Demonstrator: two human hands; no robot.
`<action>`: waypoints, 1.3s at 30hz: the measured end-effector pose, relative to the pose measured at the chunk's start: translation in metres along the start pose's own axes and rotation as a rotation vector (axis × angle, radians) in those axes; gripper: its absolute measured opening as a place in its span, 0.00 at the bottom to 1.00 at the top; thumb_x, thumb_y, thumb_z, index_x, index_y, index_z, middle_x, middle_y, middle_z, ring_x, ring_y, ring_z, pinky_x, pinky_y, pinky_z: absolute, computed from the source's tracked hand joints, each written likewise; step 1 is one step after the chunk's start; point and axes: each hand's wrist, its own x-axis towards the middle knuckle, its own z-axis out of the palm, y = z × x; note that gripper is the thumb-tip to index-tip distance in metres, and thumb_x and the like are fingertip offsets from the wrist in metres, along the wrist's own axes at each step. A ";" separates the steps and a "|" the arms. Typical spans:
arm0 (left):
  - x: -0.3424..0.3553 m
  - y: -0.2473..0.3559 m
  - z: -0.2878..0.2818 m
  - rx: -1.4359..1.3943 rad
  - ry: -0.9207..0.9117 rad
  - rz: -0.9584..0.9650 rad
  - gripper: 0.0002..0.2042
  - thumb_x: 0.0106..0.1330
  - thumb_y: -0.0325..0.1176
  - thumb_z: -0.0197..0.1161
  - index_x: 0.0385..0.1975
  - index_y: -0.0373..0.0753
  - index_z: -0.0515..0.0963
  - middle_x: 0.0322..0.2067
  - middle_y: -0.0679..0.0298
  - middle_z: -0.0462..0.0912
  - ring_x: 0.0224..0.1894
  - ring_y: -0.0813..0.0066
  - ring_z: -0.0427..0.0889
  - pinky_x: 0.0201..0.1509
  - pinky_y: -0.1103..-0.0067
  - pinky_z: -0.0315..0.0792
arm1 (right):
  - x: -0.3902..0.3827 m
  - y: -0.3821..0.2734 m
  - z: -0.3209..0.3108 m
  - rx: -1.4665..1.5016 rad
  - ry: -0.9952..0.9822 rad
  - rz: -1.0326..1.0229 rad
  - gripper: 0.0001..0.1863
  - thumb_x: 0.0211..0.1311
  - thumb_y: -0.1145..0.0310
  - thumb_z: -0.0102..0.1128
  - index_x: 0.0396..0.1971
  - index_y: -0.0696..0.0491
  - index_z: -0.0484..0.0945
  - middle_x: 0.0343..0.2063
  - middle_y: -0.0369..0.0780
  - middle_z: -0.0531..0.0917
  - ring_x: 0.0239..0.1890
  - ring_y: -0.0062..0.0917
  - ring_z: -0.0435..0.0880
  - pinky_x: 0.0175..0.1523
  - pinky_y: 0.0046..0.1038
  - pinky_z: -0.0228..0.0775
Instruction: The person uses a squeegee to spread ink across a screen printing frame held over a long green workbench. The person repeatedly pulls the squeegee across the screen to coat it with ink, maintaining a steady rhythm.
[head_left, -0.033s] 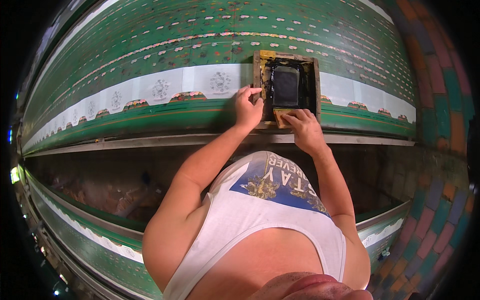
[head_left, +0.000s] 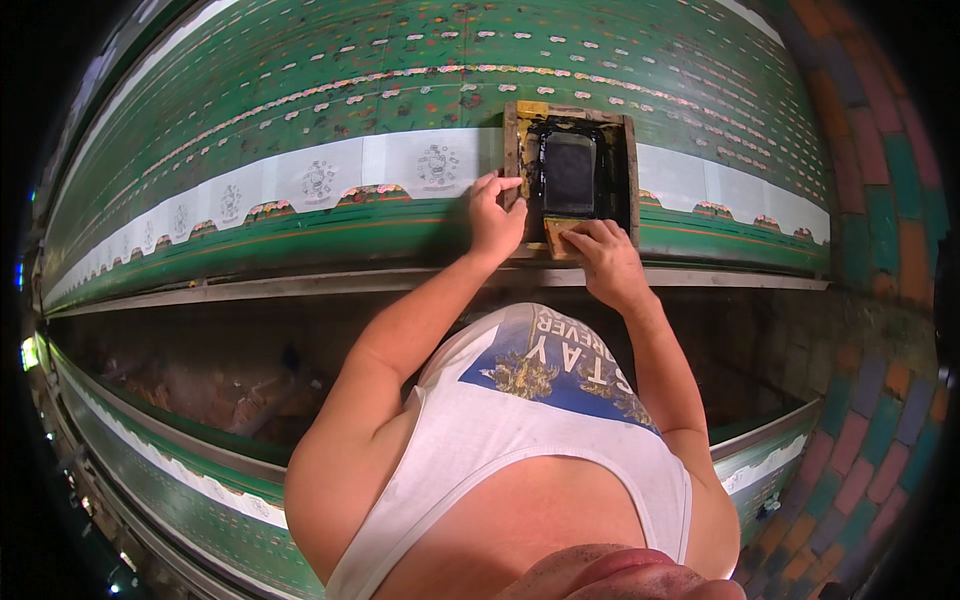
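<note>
A wooden screen-printing frame (head_left: 629,165) lies on the white strip of material (head_left: 378,155). Dark ink surrounds a black rectangular mesh window (head_left: 570,172) inside it, and yellowish smears mark its left side. My left hand (head_left: 495,218) grips the frame's left wall, index finger over the rim and thumb near the inner side. With bent fingers, my right hand (head_left: 608,258) holds a wooden squeegee (head_left: 562,238) at the frame's near end, its blade edge down at the ink. Line-drawn motifs (head_left: 437,165) show on the strip left of the frame.
A long green table (head_left: 420,108), patterned with rows of small prints, runs across the view. Its near edge is a pale rail (head_left: 380,280). Behind me stands another green table (head_left: 230,525) with a white strip. Coloured paving bricks (head_left: 880,400) cover the floor at right.
</note>
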 end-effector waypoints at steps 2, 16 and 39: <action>-0.003 0.003 0.004 0.050 0.014 0.067 0.19 0.57 0.18 0.73 0.49 0.40 0.89 0.59 0.47 0.85 0.68 0.46 0.82 0.75 0.60 0.74 | -0.007 -0.002 -0.003 0.058 0.019 0.027 0.25 0.58 0.77 0.74 0.58 0.50 0.90 0.56 0.41 0.87 0.62 0.44 0.83 0.68 0.45 0.75; -0.006 0.023 0.031 -0.021 0.065 0.090 0.14 0.53 0.15 0.69 0.36 0.41 0.89 0.63 0.46 0.83 0.70 0.45 0.79 0.74 0.61 0.73 | -0.066 0.084 0.011 0.723 0.468 0.542 0.20 0.74 0.69 0.70 0.62 0.56 0.88 0.63 0.47 0.86 0.67 0.39 0.84 0.71 0.37 0.75; -0.048 0.091 0.240 -0.060 0.076 0.057 0.12 0.52 0.15 0.70 0.35 0.38 0.87 0.60 0.45 0.86 0.69 0.47 0.82 0.75 0.64 0.73 | -0.145 0.220 -0.097 0.170 0.183 -0.011 0.28 0.56 0.79 0.78 0.59 0.52 0.88 0.61 0.45 0.86 0.65 0.46 0.84 0.71 0.47 0.74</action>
